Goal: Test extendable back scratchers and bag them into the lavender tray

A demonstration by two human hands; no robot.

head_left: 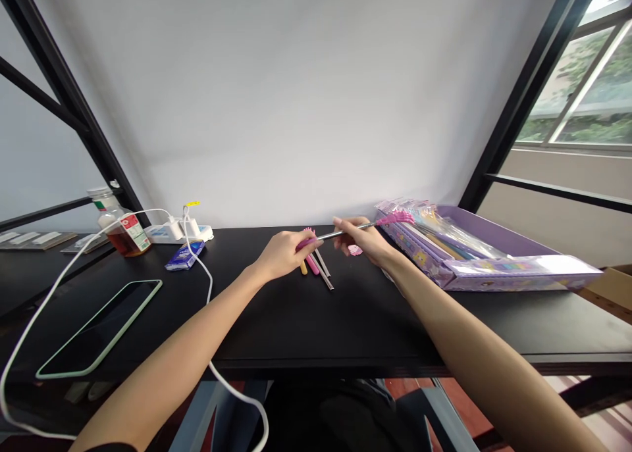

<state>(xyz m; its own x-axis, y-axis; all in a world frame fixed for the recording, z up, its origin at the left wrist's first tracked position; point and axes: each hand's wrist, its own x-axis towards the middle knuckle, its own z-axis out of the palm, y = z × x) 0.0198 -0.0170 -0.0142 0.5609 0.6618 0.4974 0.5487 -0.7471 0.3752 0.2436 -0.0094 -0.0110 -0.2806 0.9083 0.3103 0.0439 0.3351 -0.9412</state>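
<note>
Above the desk I hold a back scratcher (332,235) with a pink handle, a thin metal rod and a pink claw-like head at the right end. My left hand (280,254) is closed round the pink handle. Further along the rod, my right hand (364,239) is closed on it near the head, thumb against the metal. Beneath my hands lie metal rods (323,264), a pink handle (312,264) and a yellow-tipped handle (303,268). A small pink piece (354,249) rests on the desk behind my right hand, partly hidden.
On the right stands an open purple box (513,271) holding plastic-wrapped long items. To the left are a phone (103,327), a blue packet (185,255), a bottle of brown liquid (126,231) and a power strip (160,233). A white cable (210,287) crosses the black desk (316,333).
</note>
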